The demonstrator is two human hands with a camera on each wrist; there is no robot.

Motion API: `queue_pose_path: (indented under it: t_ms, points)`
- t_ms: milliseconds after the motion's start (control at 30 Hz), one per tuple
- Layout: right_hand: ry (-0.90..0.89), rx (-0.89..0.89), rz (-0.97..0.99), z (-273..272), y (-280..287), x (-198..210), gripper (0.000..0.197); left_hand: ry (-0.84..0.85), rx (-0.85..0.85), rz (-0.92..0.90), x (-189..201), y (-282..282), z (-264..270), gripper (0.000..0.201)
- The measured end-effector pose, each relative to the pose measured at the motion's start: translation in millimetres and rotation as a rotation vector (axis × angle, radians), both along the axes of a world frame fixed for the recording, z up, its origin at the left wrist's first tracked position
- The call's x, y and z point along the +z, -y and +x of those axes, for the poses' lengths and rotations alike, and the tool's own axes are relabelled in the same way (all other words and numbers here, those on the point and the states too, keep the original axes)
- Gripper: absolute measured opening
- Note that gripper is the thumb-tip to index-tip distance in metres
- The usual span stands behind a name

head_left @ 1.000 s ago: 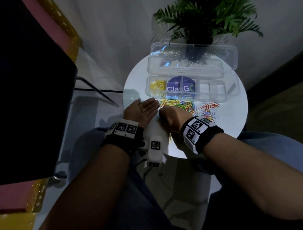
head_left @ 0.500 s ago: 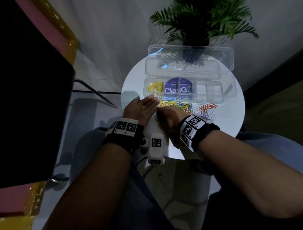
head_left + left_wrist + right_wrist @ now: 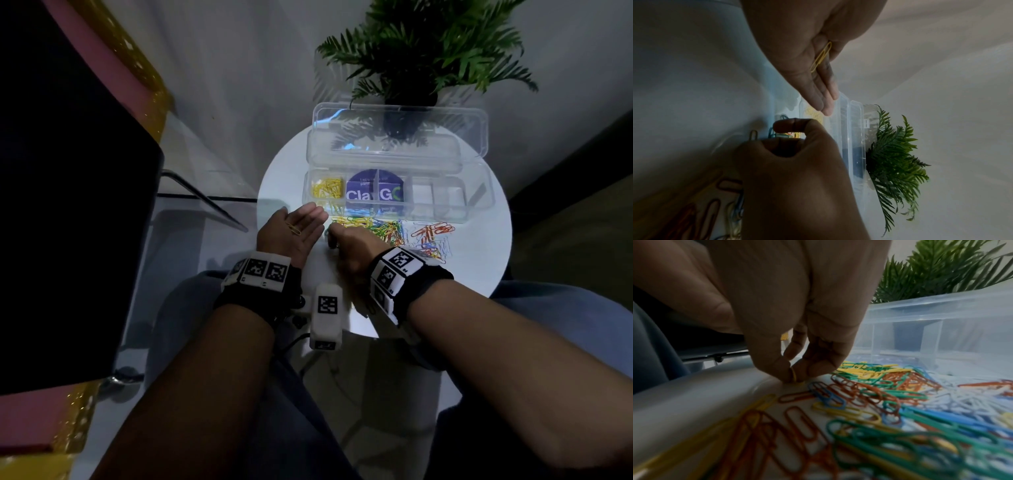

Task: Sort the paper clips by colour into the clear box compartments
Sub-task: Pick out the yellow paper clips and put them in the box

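A clear compartment box [image 3: 442,209] lies open on the round white table [image 3: 479,260]; its leftmost compartment holds yellow clips [image 3: 327,189]. A mixed pile of coloured paper clips [image 3: 394,229] [image 3: 890,399] lies in front of the box. My left hand [image 3: 296,228] is palm up with straight fingers beside the pile, with yellow clips [image 3: 821,56] lying on the palm. My right hand [image 3: 346,240] is at the pile's left edge, thumb and finger pinching a yellow clip [image 3: 793,375] against the table.
A green potted plant [image 3: 421,51] stands behind the box's raised lid [image 3: 400,133]. A dark chair or panel [image 3: 68,188] fills the left side. The table's near edge is close to my wrists, above my lap.
The right hand has shifted slightly left along the pile's edge to a yellow clip. The left hand stays palm up with its clips.
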State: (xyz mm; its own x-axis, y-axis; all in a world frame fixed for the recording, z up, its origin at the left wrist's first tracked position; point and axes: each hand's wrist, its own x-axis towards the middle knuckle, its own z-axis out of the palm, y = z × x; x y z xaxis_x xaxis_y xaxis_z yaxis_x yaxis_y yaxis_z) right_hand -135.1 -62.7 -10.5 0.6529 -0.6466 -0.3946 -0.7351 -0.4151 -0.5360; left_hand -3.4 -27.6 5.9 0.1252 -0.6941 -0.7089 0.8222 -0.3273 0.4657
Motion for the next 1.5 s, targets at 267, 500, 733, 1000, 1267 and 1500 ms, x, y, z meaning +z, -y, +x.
queue_pose_path:
  t_ms: [267, 500, 733, 1000, 1267, 1500]
  points:
    - [0.053, -0.039, 0.025, -7, 0, -4, 0.035, 0.004, -0.016, -0.003, 1, 2, -1, 0.05]
    - [0.106, -0.017, -0.03, -13, -1, -6, 0.025, 0.007, -0.021, 0.01, -2, 3, -1, 0.051]
    - [0.065, -0.003, -0.115, -18, -3, 0, 0.021, 0.006, -0.018, 0.012, 0, 3, -2, 0.05]
    - [-0.105, 0.042, -0.074, -6, 5, -3, 0.018, 0.023, -0.033, 0.007, -1, 3, -2, 0.05]
    - [0.066, 0.016, -0.104, -22, 6, 4, 0.009, -0.011, -0.045, 0.006, 4, 3, -6, 0.05]
    - [0.531, -0.34, -0.03, -18, 19, 51, 0.008, -0.048, -0.076, 0.001, 4, 6, -20, 0.047]
